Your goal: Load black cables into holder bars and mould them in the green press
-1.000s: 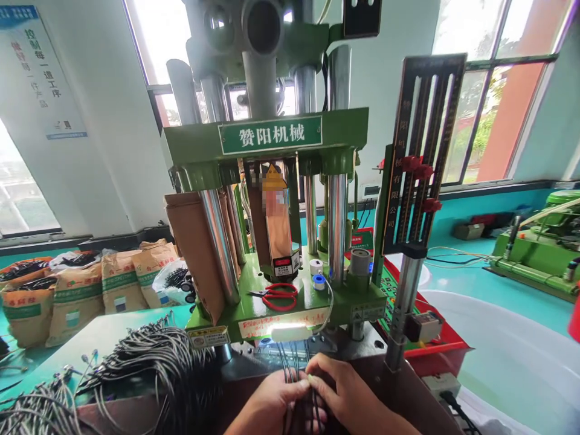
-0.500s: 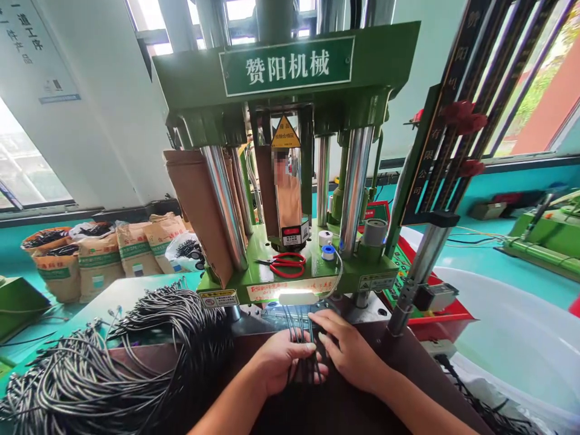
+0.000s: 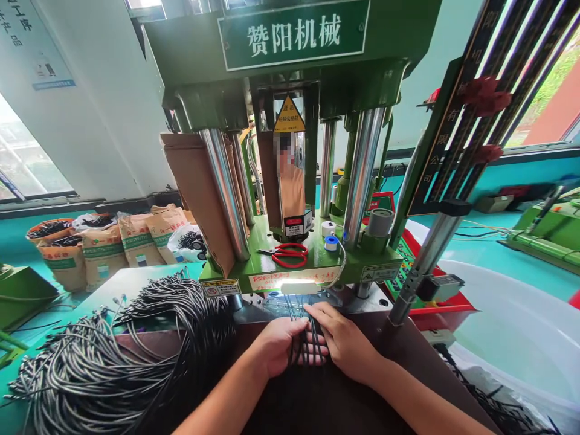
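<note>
Several thin black cables (image 3: 313, 339) run from the metal mould plate (image 3: 254, 309), below a lit white lamp (image 3: 299, 287), down toward me. Palm up under them is my left hand (image 3: 277, 343), its fingers stretched out beneath and its thumb resting across the top. My right hand (image 3: 348, 343) comes from the right, its fingers curled and its index fingertip on the cables near the plate. Its thumb is mostly hidden. Above both hands stands the green press (image 3: 263, 266), with red-handled scissors (image 3: 290, 255) lying on its ledge.
A large pile of black cables (image 3: 131, 362) covers the left side of the table. A roll of tape with a blue core (image 3: 331, 243) sits on the press ledge. At right are a red control box (image 3: 446, 311) and a white tub (image 3: 521, 326). Filled sacks (image 3: 102, 257) stand behind.
The view has shifted a little lower and nearer. My left fingers have flattened out under the cables and the thumb has moved up. My right fingertips have closed in on the cables.
</note>
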A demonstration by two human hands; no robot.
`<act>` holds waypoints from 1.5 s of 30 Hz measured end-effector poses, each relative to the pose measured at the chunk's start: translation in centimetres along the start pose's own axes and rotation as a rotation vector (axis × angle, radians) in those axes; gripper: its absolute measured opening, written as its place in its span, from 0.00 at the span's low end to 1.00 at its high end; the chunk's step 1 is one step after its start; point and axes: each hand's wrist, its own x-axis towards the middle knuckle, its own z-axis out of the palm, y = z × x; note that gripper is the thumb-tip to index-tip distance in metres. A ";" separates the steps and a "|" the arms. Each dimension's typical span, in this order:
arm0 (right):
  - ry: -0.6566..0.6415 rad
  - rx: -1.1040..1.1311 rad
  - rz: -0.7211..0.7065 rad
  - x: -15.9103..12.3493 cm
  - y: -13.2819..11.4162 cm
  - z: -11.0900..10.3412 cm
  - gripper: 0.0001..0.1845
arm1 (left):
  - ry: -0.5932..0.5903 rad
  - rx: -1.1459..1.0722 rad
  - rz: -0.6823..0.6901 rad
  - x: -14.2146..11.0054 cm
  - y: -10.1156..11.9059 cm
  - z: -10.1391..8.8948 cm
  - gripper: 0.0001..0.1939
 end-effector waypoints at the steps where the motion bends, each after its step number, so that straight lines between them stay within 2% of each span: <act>1: -0.013 -0.028 0.001 0.0 0.0 0.1 0.35 | 0.006 0.006 0.004 0.0 0.0 0.1 0.12; 6: -0.054 -0.154 -0.043 -0.2 0.0 0.7 0.39 | 0.047 0.012 0.038 -0.1 -0.1 0.5 0.09; 10: -0.064 -0.162 -0.054 -0.3 -0.1 0.8 0.42 | 0.095 0.002 0.039 -0.1 -0.2 0.5 0.07; 14: -0.039 -0.125 -0.033 -0.3 -0.4 0.5 0.39 | 0.106 0.014 0.036 0.0 -0.3 0.3 0.08; 19: -0.090 -0.158 0.007 -0.3 -0.6 0.4 0.36 | 0.101 0.020 0.043 0.0 -0.2 0.3 0.09; 25: -0.089 -0.142 0.050 0.0 -0.4 0.6 0.33 | 0.170 0.001 -0.002 0.1 -0.1 0.4 0.10; 35: 0.011 -0.145 -0.003 -0.5 -0.5 0.4 0.34 | 0.153 0.002 0.000 -0.3 0.3 0.9 0.10; 41: -0.028 -0.156 -0.014 -0.3 -0.5 0.7 0.34 | 0.158 -0.004 0.022 -0.1 0.1 0.7 0.10; 45: -0.004 -0.174 -0.021 -0.4 -0.5 0.9 0.33 | 0.160 0.003 0.031 0.0 0.0 0.6 0.08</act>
